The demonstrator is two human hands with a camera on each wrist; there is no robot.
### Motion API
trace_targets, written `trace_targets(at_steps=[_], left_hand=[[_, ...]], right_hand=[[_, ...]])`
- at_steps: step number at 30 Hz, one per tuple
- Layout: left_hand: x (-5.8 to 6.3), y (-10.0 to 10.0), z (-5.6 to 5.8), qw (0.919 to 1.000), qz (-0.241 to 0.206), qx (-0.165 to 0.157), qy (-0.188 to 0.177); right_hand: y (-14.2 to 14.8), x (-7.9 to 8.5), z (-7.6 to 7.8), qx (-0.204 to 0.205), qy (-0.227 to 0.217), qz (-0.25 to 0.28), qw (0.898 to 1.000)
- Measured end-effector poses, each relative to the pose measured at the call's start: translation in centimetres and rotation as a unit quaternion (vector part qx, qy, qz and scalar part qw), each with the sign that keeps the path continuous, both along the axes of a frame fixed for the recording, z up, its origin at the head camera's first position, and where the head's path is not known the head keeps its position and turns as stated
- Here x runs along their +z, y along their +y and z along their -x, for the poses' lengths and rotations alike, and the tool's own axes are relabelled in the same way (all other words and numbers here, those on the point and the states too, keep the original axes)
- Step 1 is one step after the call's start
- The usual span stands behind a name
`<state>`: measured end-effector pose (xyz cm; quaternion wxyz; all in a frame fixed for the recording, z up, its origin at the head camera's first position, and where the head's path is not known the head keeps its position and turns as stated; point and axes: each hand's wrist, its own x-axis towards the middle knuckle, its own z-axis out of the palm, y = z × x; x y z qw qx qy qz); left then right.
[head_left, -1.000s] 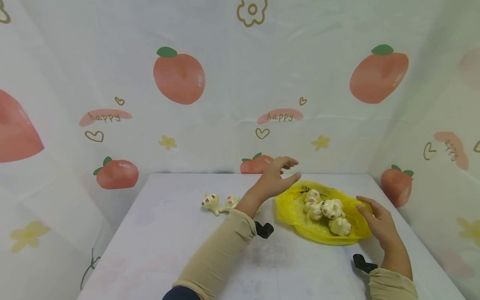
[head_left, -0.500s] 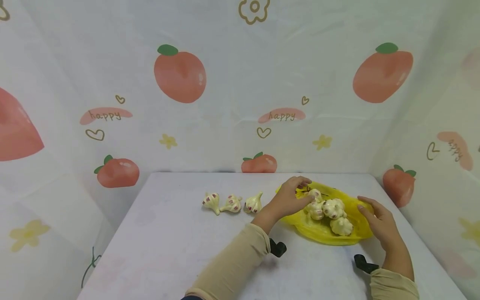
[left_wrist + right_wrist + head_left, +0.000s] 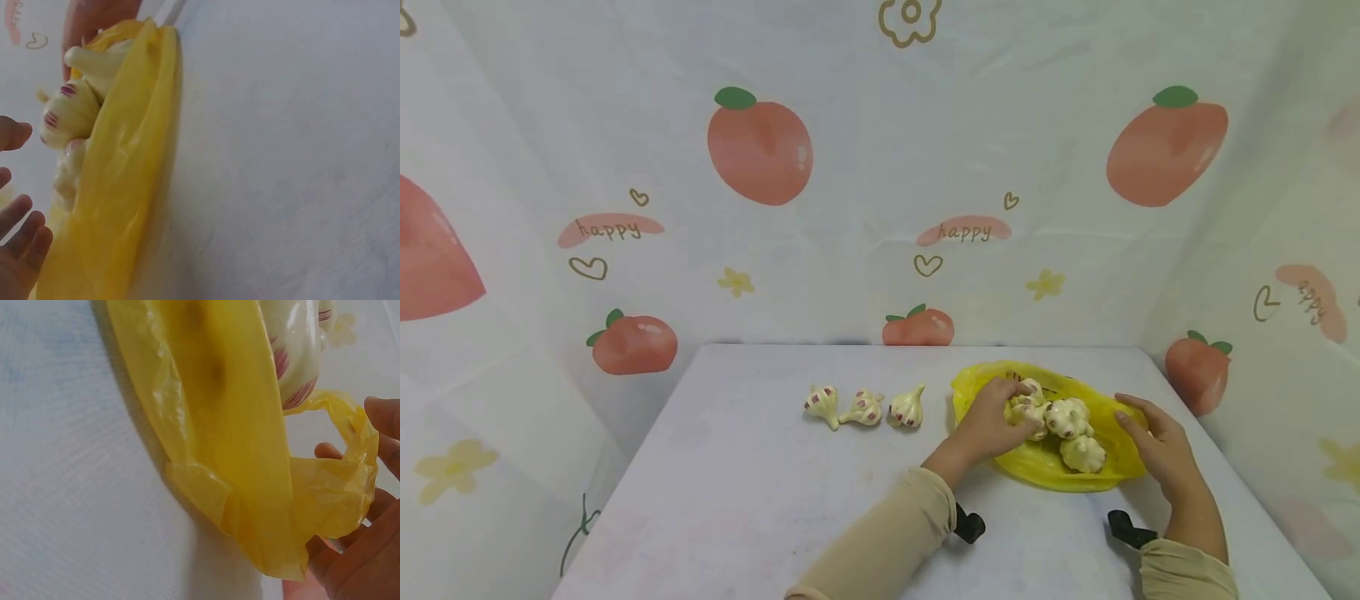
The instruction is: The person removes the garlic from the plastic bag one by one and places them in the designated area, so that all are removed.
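Observation:
A yellow plastic bag [image 3: 1037,475] lies spread with its mouth up, several pale garlic bulbs [image 3: 1065,417] with purplish marks inside. My left hand [image 3: 992,421] reaches over its left side, fingers spread around the leftmost bulbs. In the left wrist view, its fingers [image 3: 19,231] and thumb stand apart beside the bulbs. At the bag's right edge is my right hand [image 3: 1165,446]; in the right wrist view, its fingers [image 3: 365,556] lie behind the thin plastic, the thumb apart from them by the rim.
Three garlic bulbs stand in a row left of the bag: one at the left [image 3: 822,404], one in the middle [image 3: 863,408] and one at the right [image 3: 907,407]. All rest on a white table [image 3: 737,500] before a fruit-print curtain [image 3: 850,267].
My left hand has come down and to the right, from above the bag's far left edge to the bulbs in it, uncovering the three bulbs in a row. My right hand stays at the bag's edge.

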<state>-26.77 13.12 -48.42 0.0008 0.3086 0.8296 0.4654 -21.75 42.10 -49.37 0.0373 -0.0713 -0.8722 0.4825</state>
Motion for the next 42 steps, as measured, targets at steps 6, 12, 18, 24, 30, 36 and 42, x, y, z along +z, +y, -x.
trace_targets(at_steps=[6, 12, 18, 24, 30, 36, 42], left_hand=[[-0.7, 0.5, -0.2, 0.9998, 0.013, 0.013, 0.001], [-1.2, 0.8, -0.1, 0.9988, 0.04, 0.028, 0.007], [-1.9, 1.0, -0.1, 0.9972, 0.065, 0.033, 0.019], [-2.2, 1.2, -0.2, 0.9949, 0.088, 0.042, 0.028], [-2.2, 1.5, -0.3, 0.9917, 0.111, 0.054, 0.036], [-2.4, 1.7, -0.5, 0.9891, 0.126, 0.069, 0.03], [-2.6, 1.7, -0.4, 0.9896, 0.12, 0.072, 0.031]], right_hand=[[0.0, -0.1, 0.0, -0.001, -0.009, 0.005, 1.0], [0.2, -0.1, 0.2, -0.002, -0.01, 0.004, 1.0], [0.2, -0.1, 0.2, -0.003, -0.013, 0.003, 1.0], [0.1, -0.1, 0.1, -0.004, -0.01, 0.005, 1.0], [0.0, -0.1, 0.1, -0.007, -0.004, 0.007, 1.0], [0.0, -0.1, 0.1, -0.007, -0.005, 0.007, 1.0], [-0.1, -0.1, 0.0, -0.006, 0.002, 0.006, 1.0]])
